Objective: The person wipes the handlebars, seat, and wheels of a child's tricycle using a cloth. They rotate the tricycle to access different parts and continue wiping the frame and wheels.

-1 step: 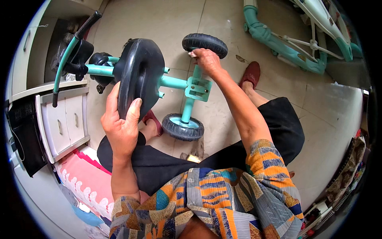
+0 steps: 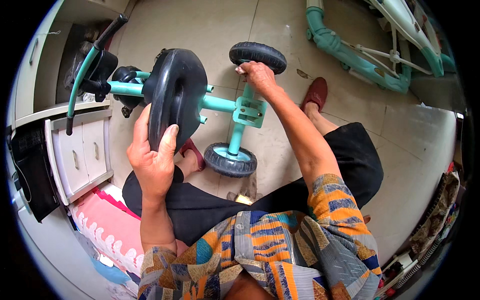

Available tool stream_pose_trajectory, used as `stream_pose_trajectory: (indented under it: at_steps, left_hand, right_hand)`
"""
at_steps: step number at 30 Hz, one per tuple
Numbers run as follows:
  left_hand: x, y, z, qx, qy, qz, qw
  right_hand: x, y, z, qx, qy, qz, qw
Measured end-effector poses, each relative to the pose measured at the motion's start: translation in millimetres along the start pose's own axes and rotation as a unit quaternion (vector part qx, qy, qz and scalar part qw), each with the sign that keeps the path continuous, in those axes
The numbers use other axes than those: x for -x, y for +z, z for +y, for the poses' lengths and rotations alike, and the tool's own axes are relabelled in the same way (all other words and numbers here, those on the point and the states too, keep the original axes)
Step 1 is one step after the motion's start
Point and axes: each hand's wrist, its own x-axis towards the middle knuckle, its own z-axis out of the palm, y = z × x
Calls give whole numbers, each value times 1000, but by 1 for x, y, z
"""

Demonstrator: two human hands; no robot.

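A child's tricycle with a teal frame (image 2: 218,103) stands sideways in front of me, its handlebar (image 2: 80,82) at the left. My left hand (image 2: 154,152) is closed on the near edge of the black seat (image 2: 187,90), thumb on one side and fingers on the other. Beside the far rear wheel (image 2: 262,54), my right hand (image 2: 257,76) is closed around the end of the axle (image 2: 247,91). The thumb points left, and the undersides of the fingers are hidden. The near rear wheel (image 2: 231,161) sits by my left foot, untouched.
White cabinets (image 2: 82,152) and a black panel (image 2: 32,170) line the left side. Pink patterned cloth (image 2: 107,225) lies at the lower left. A teal and white wheeled frame (image 2: 345,52) stands at the far right. My feet in red shoes (image 2: 315,93) rest on the tiled floor (image 2: 280,25).
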Motion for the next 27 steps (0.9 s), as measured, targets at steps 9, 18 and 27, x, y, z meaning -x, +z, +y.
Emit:
stream_pose_trajectory:
  at_steps: [9,18,27]
  left_hand:
    - [-2,-3,-1,-8,24,-8,1000]
    - [-5,-3,3,-41,32,-29,998]
    - [2,-7,4,-68,-32,-32,997]
  right_hand:
    - [21,-2,-22,-97,13,-43,994]
    - [-37,-36,6,167,-174,191,952]
    - [-109,19,-44,408,-145,-135,891]
